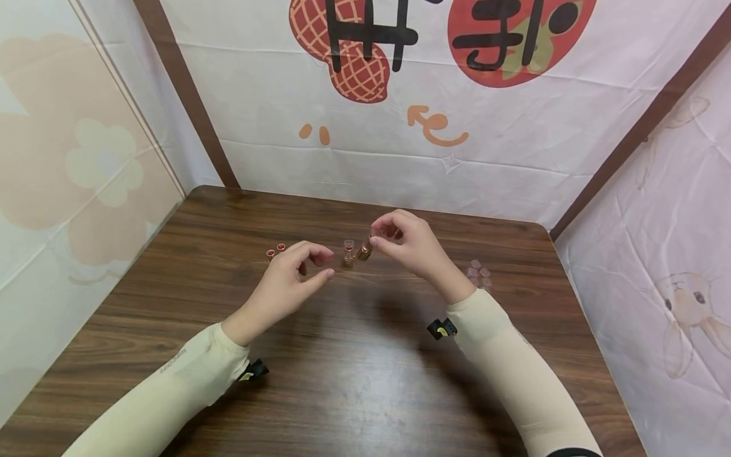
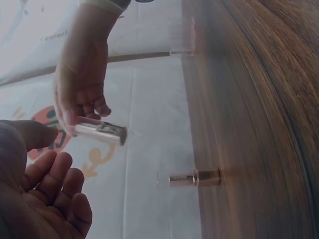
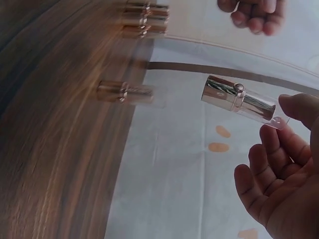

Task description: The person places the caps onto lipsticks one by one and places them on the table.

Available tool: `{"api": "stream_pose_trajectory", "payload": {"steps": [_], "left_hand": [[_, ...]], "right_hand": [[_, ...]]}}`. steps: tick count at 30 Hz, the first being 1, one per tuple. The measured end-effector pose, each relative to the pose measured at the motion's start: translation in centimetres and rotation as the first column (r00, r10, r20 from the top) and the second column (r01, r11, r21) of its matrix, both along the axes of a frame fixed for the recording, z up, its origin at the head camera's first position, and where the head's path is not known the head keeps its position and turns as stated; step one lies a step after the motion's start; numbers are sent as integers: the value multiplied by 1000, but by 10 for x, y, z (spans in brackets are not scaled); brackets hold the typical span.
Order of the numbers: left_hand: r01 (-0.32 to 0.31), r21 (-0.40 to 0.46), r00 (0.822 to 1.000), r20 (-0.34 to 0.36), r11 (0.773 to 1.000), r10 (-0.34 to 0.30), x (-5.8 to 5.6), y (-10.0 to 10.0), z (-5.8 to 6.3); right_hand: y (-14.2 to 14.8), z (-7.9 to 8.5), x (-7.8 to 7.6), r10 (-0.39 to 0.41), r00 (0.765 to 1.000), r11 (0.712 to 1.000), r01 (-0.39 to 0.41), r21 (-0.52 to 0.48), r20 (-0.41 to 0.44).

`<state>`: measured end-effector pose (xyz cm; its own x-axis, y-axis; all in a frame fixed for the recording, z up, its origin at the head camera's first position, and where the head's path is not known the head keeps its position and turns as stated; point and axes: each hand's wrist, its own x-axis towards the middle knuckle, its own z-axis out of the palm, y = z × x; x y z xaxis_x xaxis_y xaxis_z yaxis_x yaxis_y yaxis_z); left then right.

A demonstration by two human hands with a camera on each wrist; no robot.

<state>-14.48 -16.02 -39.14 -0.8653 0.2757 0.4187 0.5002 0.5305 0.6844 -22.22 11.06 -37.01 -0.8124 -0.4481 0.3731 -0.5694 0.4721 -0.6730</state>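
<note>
My right hand pinches a rose-gold lipstick tube by its clear cap, between thumb and forefinger. The tube hangs tilted above the table, its metal base pointing down. Close beside it, a second lipstick tube stands upright on the table with a clear cap over its top. To the left of that standing tube is my left hand, its fingers loosely bent, thumb apart and nothing between them. Several rose-gold tubes stand behind the left hand, partly hidden; in the head view two red tops show.
Several small clear caps lie on the wooden table at the right, next to my right forearm. A printed cloth wall rises right behind the table's far edge, with more cloth at both sides.
</note>
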Motion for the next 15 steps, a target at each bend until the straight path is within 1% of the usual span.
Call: {"api": "stream_pose_trajectory", "payload": {"steps": [3,7,11,15], "left_hand": [[-12,-5,1000,8,1000,12,1,-3,-1],[-29,-12,999,12,999,30,2,-7,-2],[-40,-14,999,12,999,40,3,-11,-5],[-54,-15,998,25,998,54,3,-14,-8]], "right_hand": [[-2,-5,-7,-22,1000,994,24,106,-19],[-7,-13,-15,-31,998,970,45,237,-61],[-10,-20,-21,-34,997,958,53,283,-72],[-11,-24,-25,-51,997,947,66,315,-55]]}}
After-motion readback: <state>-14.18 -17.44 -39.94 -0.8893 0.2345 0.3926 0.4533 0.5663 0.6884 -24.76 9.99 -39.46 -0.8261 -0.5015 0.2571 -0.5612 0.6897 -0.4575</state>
